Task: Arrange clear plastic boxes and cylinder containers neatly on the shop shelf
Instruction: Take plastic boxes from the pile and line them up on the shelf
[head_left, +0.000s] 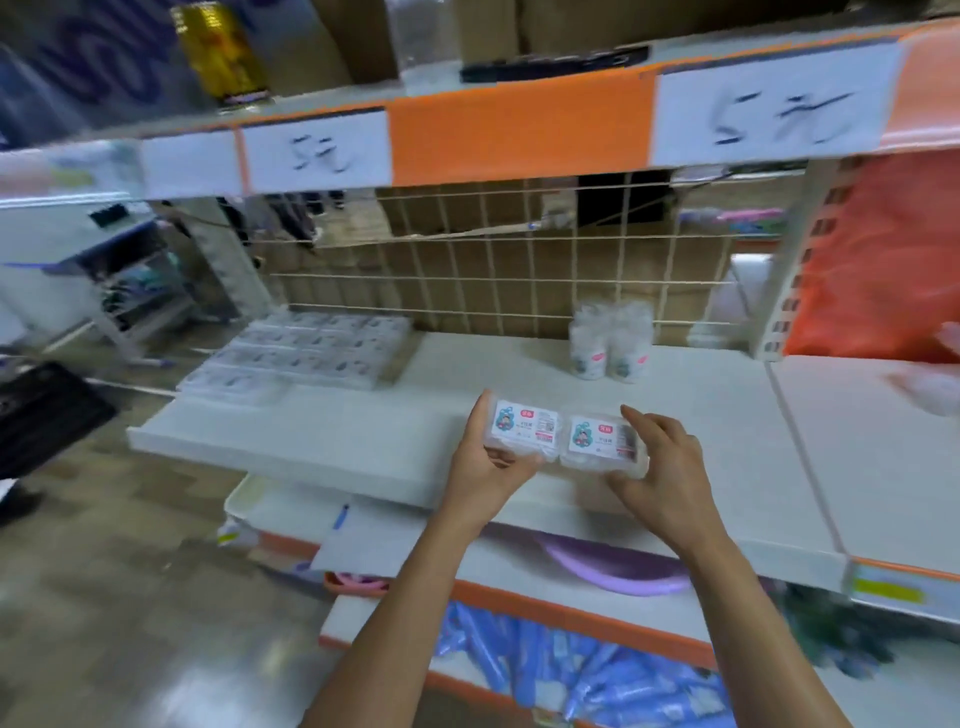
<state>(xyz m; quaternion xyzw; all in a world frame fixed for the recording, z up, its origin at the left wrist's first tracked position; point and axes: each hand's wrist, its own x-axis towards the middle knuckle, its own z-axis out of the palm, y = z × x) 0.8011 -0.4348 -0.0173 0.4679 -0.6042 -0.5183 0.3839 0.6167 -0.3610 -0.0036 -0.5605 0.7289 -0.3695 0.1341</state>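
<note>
Two clear plastic boxes with white cartoon labels are side by side above the front of the white shelf (363, 431). My left hand (485, 467) grips the left box (522, 431) at its left end. My right hand (665, 467) grips the right box (602, 444) at its right end. Two clear cylinder containers (610, 345) stand upright together at the back of the shelf, against the wire grid. A flat block of several clear boxes (306, 345) lies in rows at the shelf's left end.
A wire grid (493, 270) backs the shelf, with cardboard behind it. An upper shelf edge (519, 130) with orange strip and white price cards hangs overhead. An orange bag (883, 260) is at the right. Lower shelves hold a purple basin (618, 571) and blue packs (545, 660).
</note>
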